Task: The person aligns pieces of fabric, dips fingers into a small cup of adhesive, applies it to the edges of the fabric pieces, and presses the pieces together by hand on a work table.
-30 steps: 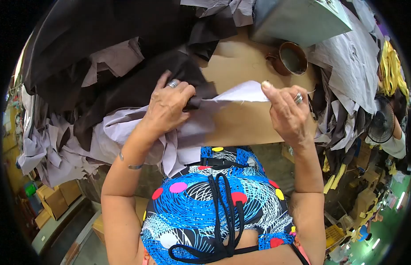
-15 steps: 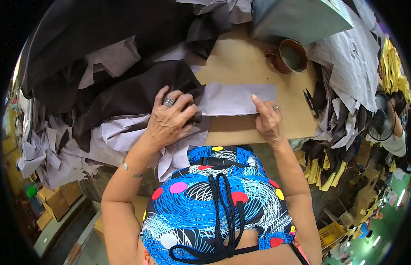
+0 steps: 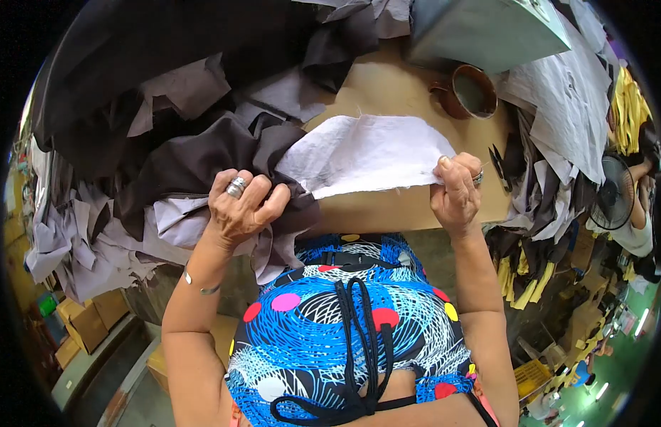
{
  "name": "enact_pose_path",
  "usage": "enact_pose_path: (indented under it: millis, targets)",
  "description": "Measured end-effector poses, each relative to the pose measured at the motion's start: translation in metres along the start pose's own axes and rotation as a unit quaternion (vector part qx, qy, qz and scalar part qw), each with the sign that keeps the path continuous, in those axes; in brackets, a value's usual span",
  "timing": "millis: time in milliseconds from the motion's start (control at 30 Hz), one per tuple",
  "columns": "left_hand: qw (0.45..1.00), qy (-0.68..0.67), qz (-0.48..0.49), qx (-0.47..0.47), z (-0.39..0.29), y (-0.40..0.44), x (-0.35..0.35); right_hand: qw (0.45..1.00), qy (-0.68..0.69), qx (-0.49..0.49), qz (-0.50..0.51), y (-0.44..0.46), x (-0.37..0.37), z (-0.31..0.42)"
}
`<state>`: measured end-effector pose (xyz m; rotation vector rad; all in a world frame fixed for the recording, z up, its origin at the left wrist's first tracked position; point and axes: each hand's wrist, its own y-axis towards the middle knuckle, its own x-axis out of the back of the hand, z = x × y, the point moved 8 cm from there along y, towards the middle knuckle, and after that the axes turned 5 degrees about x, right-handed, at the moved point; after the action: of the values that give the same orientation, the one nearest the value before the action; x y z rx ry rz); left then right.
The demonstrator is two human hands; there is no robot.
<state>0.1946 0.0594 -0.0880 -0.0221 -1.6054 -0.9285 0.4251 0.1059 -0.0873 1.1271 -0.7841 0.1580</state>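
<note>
Pale, frayed-edge cloth (image 3: 373,155) is gripped by R hand (image 3: 458,186), dk fabric (image 3: 195,160) by L hand (image 3: 243,206). Brn mug's (image 3: 455,103) contents are unclear.

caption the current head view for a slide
Left hand on dark cloth, right hand holding one end of a pale strip

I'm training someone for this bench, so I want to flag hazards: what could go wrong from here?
The mug stands just beyond the pale cloth, so a wide sweep might knock it. The open-bladed black snips lie beside the right hand and could nick it. The pale cloth's near edge shows loose threads, so hard pulling may fray it further.
</note>
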Motion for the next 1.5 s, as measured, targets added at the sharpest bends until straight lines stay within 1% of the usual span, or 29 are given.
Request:
enact_pose_path:
  millis: [100, 167, 233, 267, 300, 333, 400, 433, 533, 633, 733, 767, 867, 933, 967, 1000, 1067, 1100, 1133, 1200, 1233, 1267, 1333, 1367, 1467, 1500]
  targets:
    - [0.999, -0.010, 0.039, 0.012, 0.000, -0.001, 0.000, 0.999, 0.024, -0.040, 0.011, -0.007, -0.007, -0.003]
    - [0.993, -0.056, 0.088, 0.061, 0.009, 0.003, -0.007, 0.996, 0.047, -0.072, 0.019, -0.004, -0.009, -0.004]
    - [0.977, -0.121, 0.124, 0.122, 0.016, 0.009, -0.012, 0.973, 0.132, -0.189, 0.016, -0.012, -0.012, -0.017]
    - [0.965, -0.158, 0.161, 0.137, 0.020, 0.012, -0.017, 0.953, 0.174, -0.247, 0.013, -0.018, -0.014, -0.023]
    - [0.944, -0.208, 0.204, 0.155, 0.023, 0.014, -0.024, 0.928, 0.201, -0.308, 0.058, -0.018, -0.018, -0.031]
    - [0.919, -0.257, 0.246, 0.173, 0.025, 0.015, -0.030, 0.899, 0.250, -0.355, 0.056, -0.021, -0.021, -0.038]
    - [0.862, -0.271, 0.366, 0.221, 0.030, 0.012, -0.047, 0.826, 0.343, -0.445, 0.051, -0.030, -0.031, -0.050]
    - [0.828, -0.276, 0.424, 0.244, 0.031, 0.006, -0.054, 0.800, 0.376, -0.466, 0.044, -0.033, -0.033, -0.054]
    - [0.821, -0.295, 0.395, 0.287, 0.033, 0.008, -0.053, 0.759, 0.423, -0.494, 0.029, -0.033, -0.033, -0.058]
    - [0.929, -0.187, 0.270, 0.170, 0.026, 0.016, -0.045, 0.802, 0.361, -0.470, 0.073, -0.021, -0.019, -0.055]
    - [0.961, -0.101, 0.218, 0.140, 0.018, 0.014, -0.034, 0.841, 0.338, -0.396, 0.146, -0.009, -0.008, -0.037]
    - [0.925, -0.151, 0.299, 0.180, 0.023, -0.008, -0.042, 0.855, 0.316, -0.372, 0.177, -0.001, -0.007, -0.027]
    - [0.891, -0.179, 0.375, 0.181, 0.034, -0.017, -0.027, 0.878, 0.326, -0.303, 0.174, 0.001, -0.027, 0.000]
    - [0.893, -0.108, 0.390, 0.198, 0.058, 0.003, -0.006, 0.858, 0.367, -0.325, 0.150, -0.014, -0.049, 0.008]
    - [0.906, -0.059, 0.383, 0.167, 0.066, 0.018, 0.000, 0.832, 0.395, -0.364, 0.140, -0.024, -0.060, 0.009]
    - [0.904, 0.004, 0.400, 0.153, 0.068, 0.038, 0.003, 0.805, 0.418, -0.408, 0.108, -0.035, -0.067, 0.006]
    - [0.935, 0.016, 0.342, 0.095, 0.055, 0.077, 0.000, 0.740, 0.457, -0.492, 0.045, -0.063, -0.082, 0.001]
    - [0.950, 0.016, 0.309, 0.039, 0.046, 0.094, -0.013, 0.735, 0.438, -0.517, 0.016, -0.079, -0.085, -0.005]
    - [0.961, 0.016, 0.275, -0.017, 0.040, 0.108, -0.031, 0.758, 0.385, -0.526, 0.020, -0.084, -0.081, -0.007]
    - [0.954, 0.045, 0.272, -0.115, 0.033, 0.126, -0.089, 0.795, 0.276, -0.539, 0.027, -0.091, -0.071, -0.009]
    - [0.957, 0.022, 0.243, -0.159, 0.027, 0.139, -0.114, 0.847, 0.220, -0.481, 0.055, -0.088, -0.069, -0.004]
    - [0.956, -0.004, 0.214, -0.203, 0.020, 0.148, -0.135, 0.861, 0.202, -0.465, 0.051, -0.086, -0.068, -0.002]
    - [0.959, 0.118, 0.054, -0.253, 0.006, 0.160, -0.151, 0.886, 0.166, -0.430, 0.044, -0.078, -0.067, 0.002]
    - [0.957, 0.160, 0.065, -0.234, 0.004, 0.163, -0.166, 0.881, 0.169, -0.439, 0.045, -0.077, -0.066, 0.000]
    - [0.981, 0.100, 0.138, -0.095, 0.008, 0.167, -0.169, 0.855, 0.187, -0.481, 0.053, -0.079, -0.066, -0.006]
    - [0.980, 0.099, 0.166, -0.055, 0.011, 0.167, -0.151, 0.855, 0.190, -0.480, 0.051, -0.081, -0.067, -0.007]
